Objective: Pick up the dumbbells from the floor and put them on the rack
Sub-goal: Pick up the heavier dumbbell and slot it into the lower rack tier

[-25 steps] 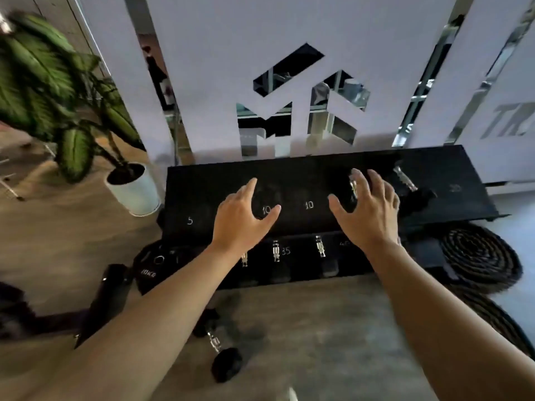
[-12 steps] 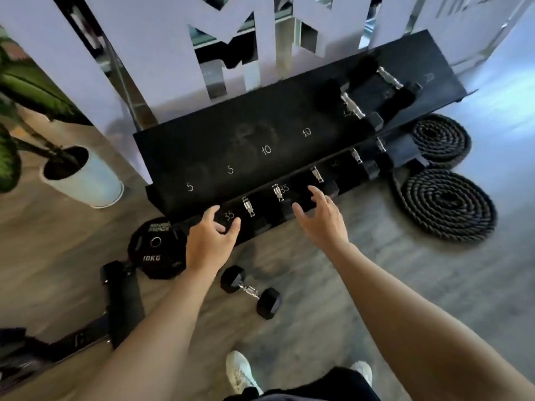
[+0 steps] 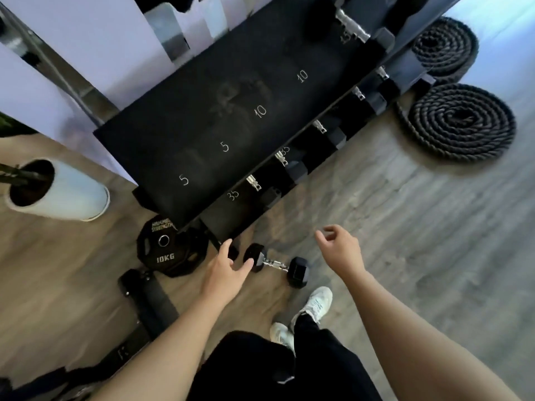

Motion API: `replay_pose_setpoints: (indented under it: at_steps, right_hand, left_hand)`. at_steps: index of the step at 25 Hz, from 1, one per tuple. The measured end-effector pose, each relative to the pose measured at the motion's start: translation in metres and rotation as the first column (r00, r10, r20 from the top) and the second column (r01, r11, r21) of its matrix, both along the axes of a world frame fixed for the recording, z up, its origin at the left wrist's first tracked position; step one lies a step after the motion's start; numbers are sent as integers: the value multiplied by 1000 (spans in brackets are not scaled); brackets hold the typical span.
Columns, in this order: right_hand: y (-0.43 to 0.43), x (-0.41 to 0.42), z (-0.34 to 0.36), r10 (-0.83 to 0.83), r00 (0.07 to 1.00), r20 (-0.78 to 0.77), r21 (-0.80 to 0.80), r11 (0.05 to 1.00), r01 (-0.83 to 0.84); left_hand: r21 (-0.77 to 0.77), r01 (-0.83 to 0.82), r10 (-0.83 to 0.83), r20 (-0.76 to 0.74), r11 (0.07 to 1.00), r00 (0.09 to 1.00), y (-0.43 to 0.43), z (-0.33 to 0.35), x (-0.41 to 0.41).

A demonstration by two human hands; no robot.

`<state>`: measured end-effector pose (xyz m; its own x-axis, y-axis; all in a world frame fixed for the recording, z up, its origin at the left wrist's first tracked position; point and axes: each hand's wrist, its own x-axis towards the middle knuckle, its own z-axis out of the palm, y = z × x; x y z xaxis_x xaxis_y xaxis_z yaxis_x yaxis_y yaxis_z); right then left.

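Soft daylight, motion blur, wide-angle warp

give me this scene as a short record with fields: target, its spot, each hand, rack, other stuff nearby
target: dumbbell
spot: on the wood floor, in front of the rack
left hand: open, fingers at the dumbbell's left head, no grip
right hand: loosely curled, empty, right of the dumbbell
rack top shelf: bare at the 5 and 10 marks
nearby: 10KG weight plate, coiled ropes, white plant pot

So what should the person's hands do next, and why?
Probably lower the left hand a little further and close it round the chrome handle of the dumbbell. It lies on the floor, ungripped, and that open hand is nearest; the right hand hovers empty.
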<state>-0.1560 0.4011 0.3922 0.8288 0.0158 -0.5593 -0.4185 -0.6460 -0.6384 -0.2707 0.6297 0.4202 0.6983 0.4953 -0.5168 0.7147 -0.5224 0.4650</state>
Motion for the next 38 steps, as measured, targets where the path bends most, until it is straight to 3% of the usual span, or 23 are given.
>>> replay_pose_setpoints:
  at_steps: [7,14,18,24,27,29,33,38]
  right_hand:
    - [34,-8,-48,-239,969,-61,-46,971,236]
    - [57,-22,-142,-446,895,-25,-146,887,438]
    - [61,-42,-257,-550,831,-81,-139,832,537]
    - [56,-51,-485,-607,794,-43,-148,789,596]
    - [57,-49,-569,-597,796,-98,-148,800,582]
    - [59,-50,-609,-588,797,-140,-152,808,570]
    - [59,-46,-639,-557,816,-153,-114,831,545]
    - [57,-56,-634,-624,759,-184,-18,774,633]
  left_hand:
    - [8,104,-104,13,995,995,40,-47,46]
    - [-62,317,-317,5,947,948,67,-162,97]
    - [-55,243,-242,21,969,970,74,-279,100]
    - [-39,261,-258,60,965,964,69,-517,101]
    - [55,330,-333,66,942,941,84,-601,92]
    - [70,309,-309,-9,948,951,101,-640,88]
    - [3,223,-221,-132,975,966,118,-668,101]
    - [-62,34,-34,-6,998,999,121,-660,79]
